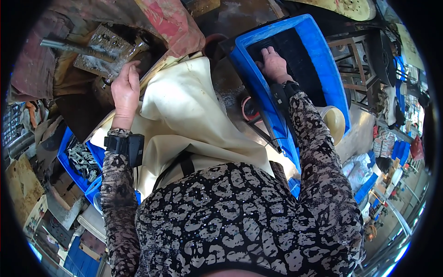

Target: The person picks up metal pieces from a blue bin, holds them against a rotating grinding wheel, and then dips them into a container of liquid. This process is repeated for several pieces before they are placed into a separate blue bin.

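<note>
My right hand reaches into a blue plastic bin. Its fingers are stretched out over dark, finely ridged contents whose kind I cannot make out. On the left, my left hand is raised with thumb and fingers drawn together; anything between them is too small or hidden to name. Just beyond it is a wet, worn metal block with a metal bar lying across it. A cream rubbery apron covers my lap between the two arms.
A blue crate of small metal parts stands at the lower left. Red stained cloth hangs at the top. A cream bucket stands right of the blue bin, near a metal frame. Bagged goods lie farther right.
</note>
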Action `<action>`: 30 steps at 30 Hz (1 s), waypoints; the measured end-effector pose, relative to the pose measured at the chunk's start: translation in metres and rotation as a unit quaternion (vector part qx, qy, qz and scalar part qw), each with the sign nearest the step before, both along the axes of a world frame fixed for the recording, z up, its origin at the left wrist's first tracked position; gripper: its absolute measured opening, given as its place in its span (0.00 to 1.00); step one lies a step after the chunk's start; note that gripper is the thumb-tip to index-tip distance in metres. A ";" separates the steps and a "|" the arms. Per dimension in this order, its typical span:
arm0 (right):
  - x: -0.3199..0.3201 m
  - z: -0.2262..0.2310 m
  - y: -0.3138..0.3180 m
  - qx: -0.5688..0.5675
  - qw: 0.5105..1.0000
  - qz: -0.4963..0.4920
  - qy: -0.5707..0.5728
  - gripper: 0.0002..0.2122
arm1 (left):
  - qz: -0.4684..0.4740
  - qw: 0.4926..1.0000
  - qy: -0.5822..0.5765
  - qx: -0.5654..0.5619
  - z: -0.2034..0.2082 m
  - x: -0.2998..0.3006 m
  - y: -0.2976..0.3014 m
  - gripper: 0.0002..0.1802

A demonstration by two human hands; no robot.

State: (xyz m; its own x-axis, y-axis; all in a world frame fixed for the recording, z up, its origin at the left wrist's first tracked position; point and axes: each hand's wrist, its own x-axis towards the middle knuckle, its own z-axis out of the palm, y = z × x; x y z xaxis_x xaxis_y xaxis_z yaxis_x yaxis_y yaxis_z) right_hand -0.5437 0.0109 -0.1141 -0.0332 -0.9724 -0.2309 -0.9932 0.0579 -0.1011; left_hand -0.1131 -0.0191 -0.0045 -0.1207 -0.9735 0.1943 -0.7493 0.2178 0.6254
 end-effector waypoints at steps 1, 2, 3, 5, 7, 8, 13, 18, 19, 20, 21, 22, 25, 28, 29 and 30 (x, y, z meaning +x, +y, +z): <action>0.000 0.000 0.000 0.005 1.000 0.001 0.004 0.20 | 0.001 1.000 0.000 0.001 0.000 0.000 0.000 0.13; 0.000 -0.001 0.001 0.005 1.000 0.001 0.004 0.20 | 0.002 1.000 -0.001 0.003 0.000 0.001 0.000 0.13; -0.001 -0.002 0.001 -0.020 1.000 -0.012 -0.015 0.20 | 0.002 1.000 -0.001 0.003 -0.001 0.001 0.001 0.13; -0.003 -0.005 0.003 -0.070 0.995 -0.037 -0.055 0.19 | 0.002 1.000 -0.002 0.001 -0.003 0.002 0.001 0.13; -0.021 -0.025 0.006 -0.080 0.986 -0.124 -0.079 0.20 | 0.001 1.000 -0.001 -0.002 -0.001 0.000 0.000 0.13; -0.035 -0.040 0.009 -0.088 0.968 -0.212 -0.102 0.20 | -0.002 1.000 0.000 -0.004 0.001 -0.001 -0.001 0.13; -0.077 -0.065 -0.005 0.094 0.745 -0.549 -0.367 0.20 | -0.005 1.000 0.003 -0.006 0.000 -0.001 0.000 0.13; -0.068 -0.045 0.001 0.091 0.995 -0.011 -0.039 0.24 | 0.003 1.000 0.002 0.002 0.000 0.000 0.001 0.13; -0.069 -0.045 -0.001 0.076 0.997 0.014 -0.027 0.24 | 0.004 1.000 0.003 0.002 0.001 -0.001 0.001 0.13; -0.071 -0.047 -0.003 0.061 0.997 0.038 -0.016 0.25 | 0.002 1.000 0.006 0.001 0.001 -0.001 0.001 0.13; -0.073 -0.049 -0.004 0.046 0.997 0.063 -0.005 0.27 | -0.001 1.000 0.009 -0.001 0.002 -0.002 0.001 0.13; -0.075 -0.051 -0.004 0.047 0.997 0.063 -0.004 0.27 | -0.004 1.000 0.012 -0.003 0.002 -0.002 0.001 0.13; -0.076 -0.053 -0.007 0.013 0.994 0.107 -0.027 0.28 | 0.001 1.000 0.014 -0.003 0.002 -0.001 0.001 0.13; -0.102 -0.086 -0.005 0.089 0.975 -0.094 -0.181 0.28 | -0.008 1.000 0.028 -0.002 0.002 -0.006 -0.002 0.13; -0.099 -0.086 -0.009 0.110 0.959 -0.136 -0.221 0.29 | -0.003 1.000 0.028 -0.002 0.002 -0.005 -0.001 0.13; -0.089 -0.079 -0.014 0.128 0.940 -0.179 -0.260 0.29 | 0.003 1.000 0.026 -0.001 0.003 -0.003 0.001 0.12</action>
State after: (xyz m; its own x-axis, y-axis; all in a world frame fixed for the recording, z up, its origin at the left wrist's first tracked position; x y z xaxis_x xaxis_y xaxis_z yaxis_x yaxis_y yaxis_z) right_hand -0.6325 -0.0032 -0.1928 -0.1651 -0.8314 -0.5306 -0.7253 0.4669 -0.5059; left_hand -0.1163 -0.0182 -0.0018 -0.1038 -0.9740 0.2016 -0.7171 0.2138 0.6634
